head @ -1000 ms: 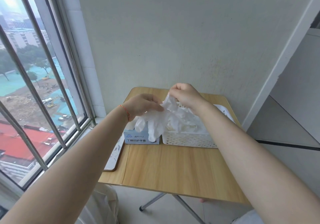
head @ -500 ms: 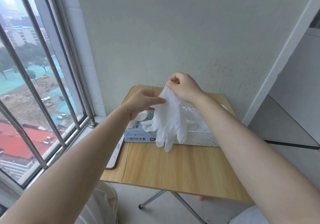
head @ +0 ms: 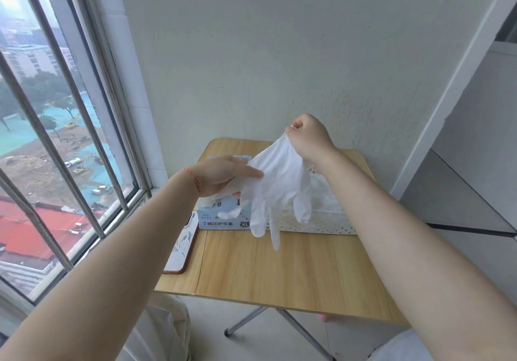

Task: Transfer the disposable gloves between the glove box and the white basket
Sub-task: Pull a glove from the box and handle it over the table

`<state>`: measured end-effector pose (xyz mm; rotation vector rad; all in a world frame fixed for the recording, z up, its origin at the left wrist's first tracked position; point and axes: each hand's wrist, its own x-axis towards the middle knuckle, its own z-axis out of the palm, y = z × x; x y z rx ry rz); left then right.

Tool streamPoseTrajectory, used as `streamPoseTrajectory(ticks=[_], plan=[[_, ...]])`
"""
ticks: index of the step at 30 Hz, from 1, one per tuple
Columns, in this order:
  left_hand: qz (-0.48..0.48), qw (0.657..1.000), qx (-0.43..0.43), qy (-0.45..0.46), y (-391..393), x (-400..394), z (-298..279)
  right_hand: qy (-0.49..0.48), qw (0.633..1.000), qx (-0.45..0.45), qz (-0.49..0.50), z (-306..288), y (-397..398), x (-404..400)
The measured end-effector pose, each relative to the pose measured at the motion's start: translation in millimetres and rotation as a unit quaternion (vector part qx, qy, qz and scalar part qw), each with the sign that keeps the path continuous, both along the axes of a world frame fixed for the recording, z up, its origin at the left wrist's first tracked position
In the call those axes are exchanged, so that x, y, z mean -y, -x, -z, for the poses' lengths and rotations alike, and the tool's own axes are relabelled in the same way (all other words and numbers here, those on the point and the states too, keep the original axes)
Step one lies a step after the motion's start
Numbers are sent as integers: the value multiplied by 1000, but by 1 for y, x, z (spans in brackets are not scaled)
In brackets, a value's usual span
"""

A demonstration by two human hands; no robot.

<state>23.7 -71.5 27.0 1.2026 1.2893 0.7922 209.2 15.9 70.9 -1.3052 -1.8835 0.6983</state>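
Pale wall (head: 251, 53) behind, barred window (head: 56, 109) on left, small wooden folding table (head: 293, 271) pushed against wall. Largest items on it: white basket (head: 321, 227) at back right, blue glove box (head: 221, 219) just beside it on left, fronts roughly in line, likely set close so transfers stay short. Phone-like slab (head: 181, 244) lying along table's left edge. One white glove (head: 279, 190) hanging in air over both containers, fingers down, tips dangling past the fronts. Right hand (head: 307, 139) raised above basket, fingers curled, pinching glove cuff at top, probably lifting so glove hangs straight. Left hand (head: 223, 174) lower, over box, fingers fairly straight, touching glove's side as if smoothing or steadying; whether thumb pinches glove underneath cannot be told. Basket contents mostly hidden behind glove and right forearm. Box opening covered by left hand. Transfer direction unclear.
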Motion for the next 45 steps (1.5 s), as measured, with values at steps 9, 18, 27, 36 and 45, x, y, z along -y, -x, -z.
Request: streamPoseTrajectory(ticks=[9,18,27,36,45], plan=[[-122,975,-184,-35,2,-33,-9,162,981,110,7,22,-16,-14],[18,898,-433,-80,-52,-102,9,160,965,196,68,59,-76,-44],[-13,812,-554,-185,-86,-137,28,-58,925,356,119,89,-116,-65],[150,777,-576,-205,-122,-99,56,-102,879,456,98,102,-112,-62],[21,848,-466,-252,-96,-90,38,-157,907,378,99,83,-81,-51]])
